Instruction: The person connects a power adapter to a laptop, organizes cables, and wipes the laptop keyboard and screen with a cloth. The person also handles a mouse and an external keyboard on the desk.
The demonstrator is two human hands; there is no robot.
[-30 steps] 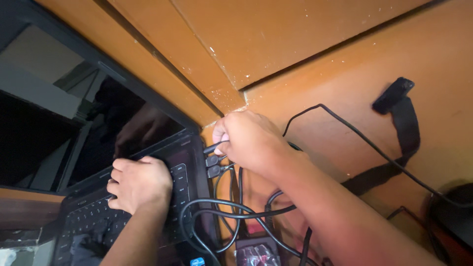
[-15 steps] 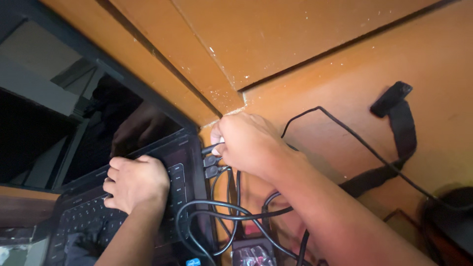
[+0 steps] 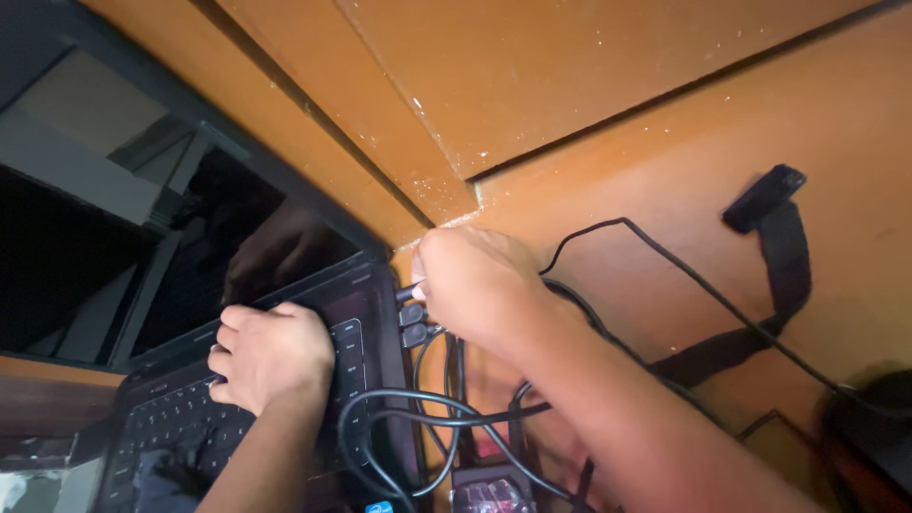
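Note:
A black laptop (image 3: 370, 313) stands open on a wooden desk, its dark screen (image 3: 190, 237) at the left. My left hand (image 3: 271, 356) rests flat on the keyboard (image 3: 171, 427), fingers curled. My right hand (image 3: 475, 280) is closed at the laptop's right edge, pinching a black cable plug (image 3: 410, 294) at a side port. Two more plugs (image 3: 414, 325) sit in ports just below it.
Black cables (image 3: 408, 418) loop over the laptop's right side and the desk. A thin cable (image 3: 665, 256) and a black strap (image 3: 779, 256) run off right. A dark object (image 3: 874, 427) sits at the lower right. Wooden panels (image 3: 570, 85) rise behind.
My right hand has shifted slightly along the laptop's side ports. My left hand has stayed on the keyboard.

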